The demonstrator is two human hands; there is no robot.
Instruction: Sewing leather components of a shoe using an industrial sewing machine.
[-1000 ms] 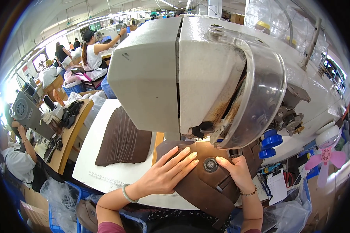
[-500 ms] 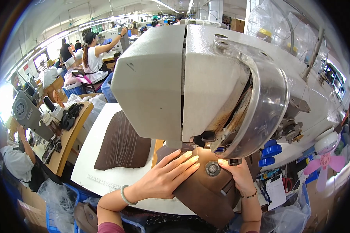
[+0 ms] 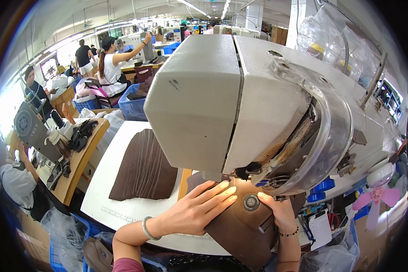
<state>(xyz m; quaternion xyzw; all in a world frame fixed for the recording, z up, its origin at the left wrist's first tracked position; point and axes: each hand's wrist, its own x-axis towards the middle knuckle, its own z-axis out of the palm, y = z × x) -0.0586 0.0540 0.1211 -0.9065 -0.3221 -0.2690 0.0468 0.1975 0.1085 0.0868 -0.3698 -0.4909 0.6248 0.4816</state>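
A brown leather piece [image 3: 235, 233] with a round grey emblem [image 3: 250, 202] lies under the lit needle area of a large white sewing machine [image 3: 197, 106]. Flat on its left part rests my left hand [image 3: 190, 212], fingers stretched out toward the needle area. At the right edge of the leather, my right hand [image 3: 283, 213] has its thumb on top beside the emblem, with the other fingers mostly hidden; it grips the piece there. The machine's head and clear guard [image 3: 333, 140] hide the needle itself.
A fanned stack of brown leather pieces [image 3: 143, 167] lies on the white tabletop [image 3: 102, 192] at left. To the right are a pink fan [image 3: 377, 195], red-handled scissors [image 3: 334, 221] and blue knobs [image 3: 322, 188]. Blue crates [image 3: 59, 254] stand below at left; co-workers sit and stand farther back.
My view has shifted a little, so the machine appears farther right and lower. Both hands and the leather appear slightly lower and to the right, with the same hold.
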